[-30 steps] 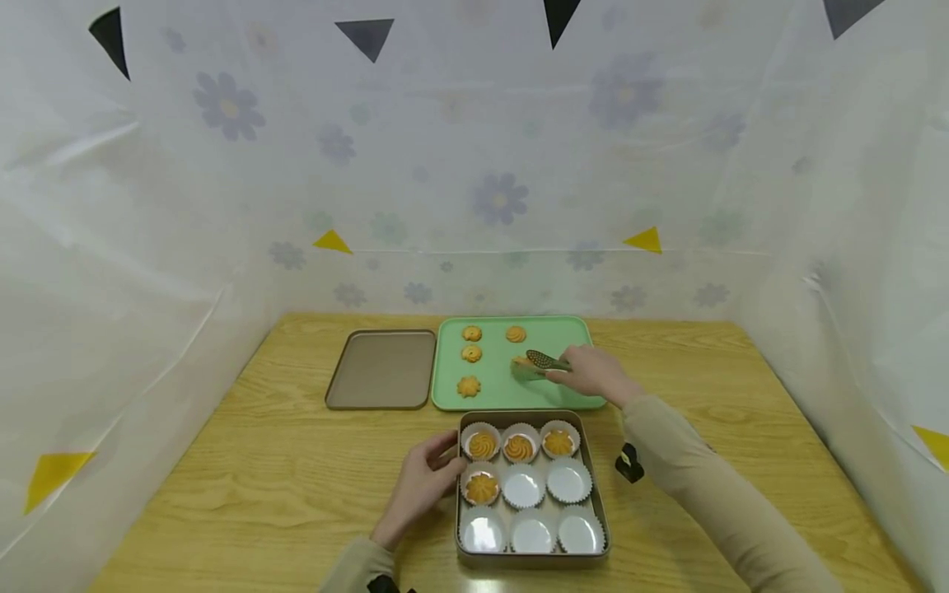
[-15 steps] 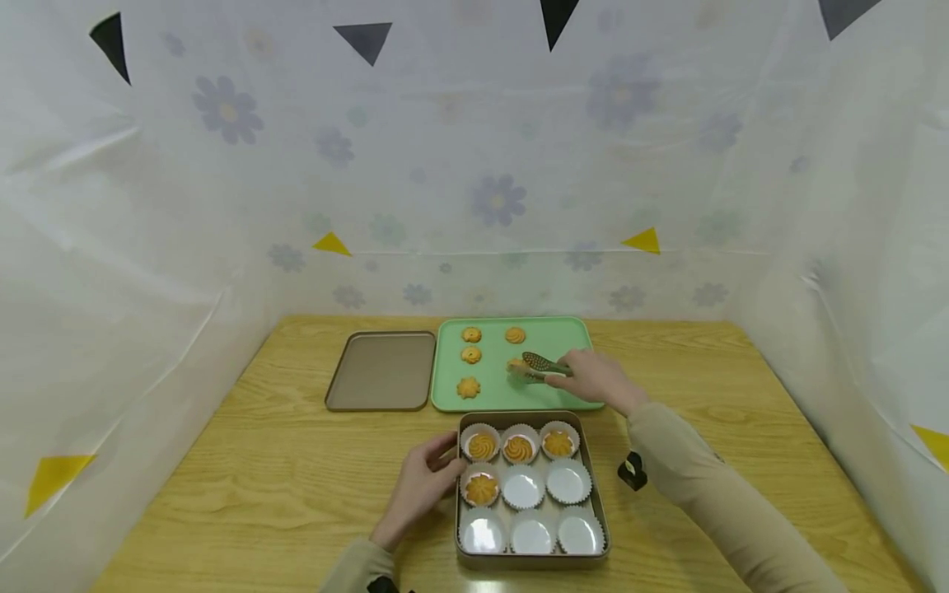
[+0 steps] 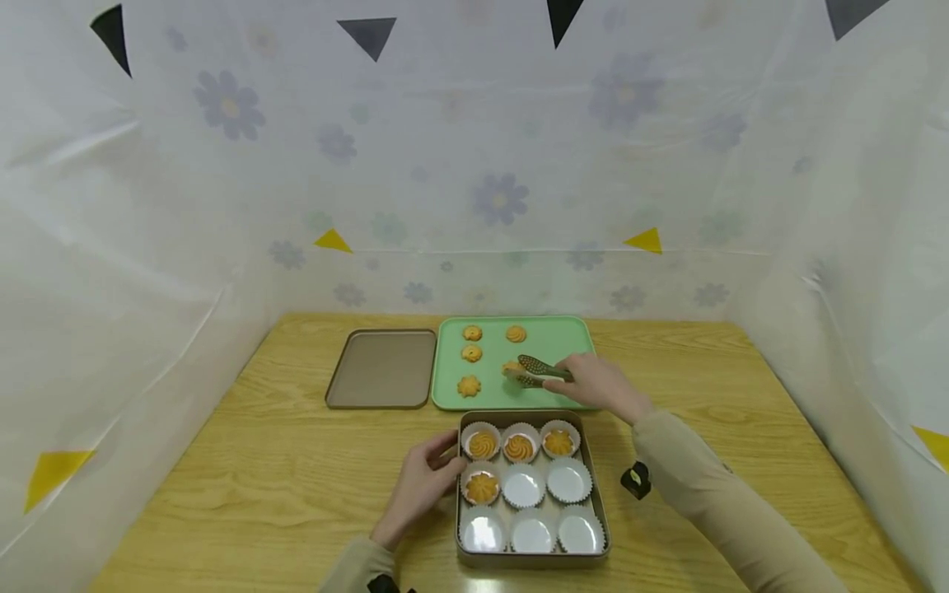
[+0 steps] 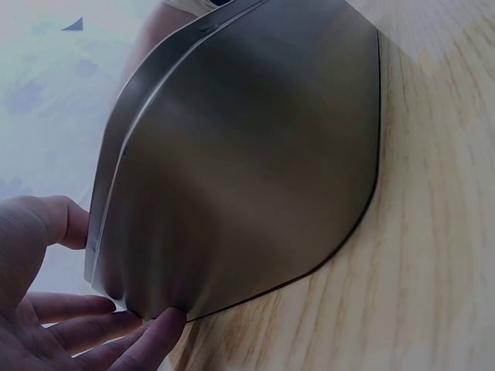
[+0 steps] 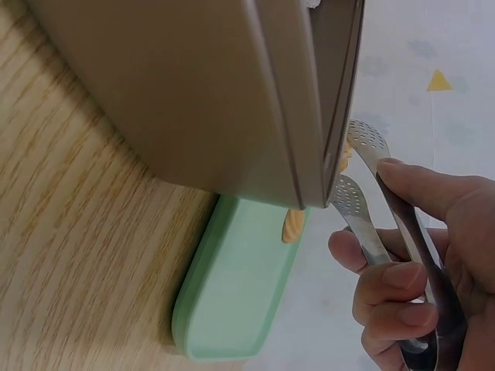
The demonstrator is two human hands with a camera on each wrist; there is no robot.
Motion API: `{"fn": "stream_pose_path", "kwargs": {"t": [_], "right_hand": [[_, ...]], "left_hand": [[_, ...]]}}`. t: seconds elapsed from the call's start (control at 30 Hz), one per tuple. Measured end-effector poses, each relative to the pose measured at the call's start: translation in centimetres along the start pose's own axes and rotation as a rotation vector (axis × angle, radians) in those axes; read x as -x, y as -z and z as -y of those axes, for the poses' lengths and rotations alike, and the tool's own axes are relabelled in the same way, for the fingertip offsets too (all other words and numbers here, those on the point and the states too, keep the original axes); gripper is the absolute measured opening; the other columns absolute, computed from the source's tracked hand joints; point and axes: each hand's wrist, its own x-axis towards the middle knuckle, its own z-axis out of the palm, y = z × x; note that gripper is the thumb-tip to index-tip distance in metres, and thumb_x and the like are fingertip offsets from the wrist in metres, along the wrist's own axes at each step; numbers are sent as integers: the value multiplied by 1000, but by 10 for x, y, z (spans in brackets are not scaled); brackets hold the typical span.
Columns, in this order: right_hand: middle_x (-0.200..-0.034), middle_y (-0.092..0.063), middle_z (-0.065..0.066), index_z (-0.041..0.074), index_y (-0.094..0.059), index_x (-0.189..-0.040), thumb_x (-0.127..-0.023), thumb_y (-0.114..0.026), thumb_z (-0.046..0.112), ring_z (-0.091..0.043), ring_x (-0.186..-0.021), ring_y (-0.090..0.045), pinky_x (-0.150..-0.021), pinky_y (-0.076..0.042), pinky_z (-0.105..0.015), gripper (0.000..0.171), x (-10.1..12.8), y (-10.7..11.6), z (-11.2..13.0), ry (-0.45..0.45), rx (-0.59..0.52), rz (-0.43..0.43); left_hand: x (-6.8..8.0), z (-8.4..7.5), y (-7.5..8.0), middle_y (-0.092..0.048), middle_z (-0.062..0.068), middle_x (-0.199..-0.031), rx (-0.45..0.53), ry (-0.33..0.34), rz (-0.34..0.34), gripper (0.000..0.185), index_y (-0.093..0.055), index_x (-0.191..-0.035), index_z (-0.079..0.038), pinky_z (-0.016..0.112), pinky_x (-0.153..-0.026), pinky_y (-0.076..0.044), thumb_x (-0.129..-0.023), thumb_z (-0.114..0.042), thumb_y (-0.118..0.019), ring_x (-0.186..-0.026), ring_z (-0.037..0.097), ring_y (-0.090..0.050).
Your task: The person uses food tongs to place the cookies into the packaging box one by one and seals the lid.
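My right hand (image 3: 597, 384) holds metal tongs (image 3: 544, 367) over the green tray (image 3: 571, 333). A flower-shaped cookie (image 3: 511, 368) lies between their perforated tips, partly hidden; whether it touches the tray I cannot tell. In the right wrist view, thumb and fingers curl round the tongs (image 5: 406, 216), with that cookie (image 5: 346, 157) partly behind the tin. My left hand (image 3: 419, 488) rests against the left side of a deep rectangular tin (image 3: 534, 562). The left wrist view has its fingers (image 4: 158, 340) laid along the tin's wall (image 4: 247, 170), thumb near the rim.
Several cookies (image 3: 469, 386) lie on the green tray. The tin holds rows of white paper cups (image 3: 523, 486); several at the back and left contain cookies (image 3: 482, 489). Left of the green tray is a flat brown tray (image 3: 381, 371). White sheeting (image 3: 474, 148) surrounds the wooden table (image 3: 296, 478).
My right hand and the tongs have shifted slightly left and toward me, and the cookie between the tips has moved with them. My left hand and the tin stay put.
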Motion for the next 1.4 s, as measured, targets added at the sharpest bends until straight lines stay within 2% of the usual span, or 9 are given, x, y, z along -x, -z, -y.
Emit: {"fn": "stream_pose_path", "kwargs": {"t": [0.2, 0.33, 0.5, 0.63, 0.77, 0.87, 1.07, 1.2, 1.4], "right_hand": [[-88, -73, -8, 6, -73, -98, -99, -63, 34, -15, -70, -61, -57, -50, -30, 30, 3, 0, 6, 33, 16, -25], [-81, -70, -4, 9, -72, -93, -99, -63, 35, -13, -66, -55, -55, -44, -27, 28, 5, 0, 9, 60, 15, -27], [-91, -73, -5, 7, -74, -103, -98, -64, 36, -10, -70, -57, -57, -47, -26, 31, 10, -3, 11, 70, 16, -34], [-88, -72, -7, 5, -74, -103, -98, -64, 34, -11, -66, -54, -54, -44, -25, 31, 14, -1, 11, 66, -14, -48], [-77, -64, -3, 7, -73, -97, -98, -63, 35, -10, -62, -46, -52, -35, -23, 29, 18, 2, 10, 72, -10, -80], [-66, -51, 0, 13, -66, -82, -99, -63, 35, -9, -58, -37, -51, -27, -23, 28, 22, 5, 10, 93, -2, -100], [-63, -44, 3, 18, -54, -71, -99, -63, 34, -8, -58, -34, -52, -26, -21, 33, 35, 9, 10, 149, 7, -129], [-65, -49, 6, 20, -57, -75, -99, -62, 35, -6, -59, -38, -53, -30, -20, 29, 46, 10, 10, 164, 9, -133], [-72, -58, 9, 18, -69, -90, -99, -62, 37, -3, -62, -44, -56, -37, -21, 22, 64, 12, 11, 196, 15, -142]], "left_hand": [[-1, 0, 0, -48, 33, -147, 7, -2, 4, 55, -47, -143, 11, 43, -101, -58, -94, -8, -63, -132, 48, -54], [-1, 1, 1, -48, 33, -147, 12, 2, 8, 56, -47, -143, 11, 42, -98, -60, -94, -10, -64, -132, 48, -54], [1, 1, 0, -47, 35, -147, 30, 18, 26, 56, -44, -144, 12, 42, -97, -61, -95, -9, -63, -133, 49, -53], [2, 0, 0, -46, 35, -147, 40, 33, 37, 58, -43, -145, 12, 43, -95, -62, -95, -10, -63, -133, 49, -53], [2, -1, 0, -47, 35, -147, 29, 34, 30, 58, -43, -145, 11, 42, -93, -62, -95, -10, -63, -133, 49, -53], [1, 0, 1, -47, 35, -147, 24, 31, 28, 57, -43, -145, 11, 41, -93, -63, -95, -10, -62, -132, 49, -53], [0, -1, 1, -48, 34, -146, 31, 35, 19, 58, -44, -145, 10, 41, -92, -63, -95, -11, -63, -132, 48, -54], [0, -2, 2, -48, 34, -147, 19, 28, 15, 58, -43, -145, 11, 42, -94, -62, -95, -11, -63, -132, 48, -55], [-1, -1, 2, -48, 34, -146, 1, 27, 17, 58, -44, -145, 11, 40, -95, -62, -95, -11, -63, -132, 48, -54]]}}
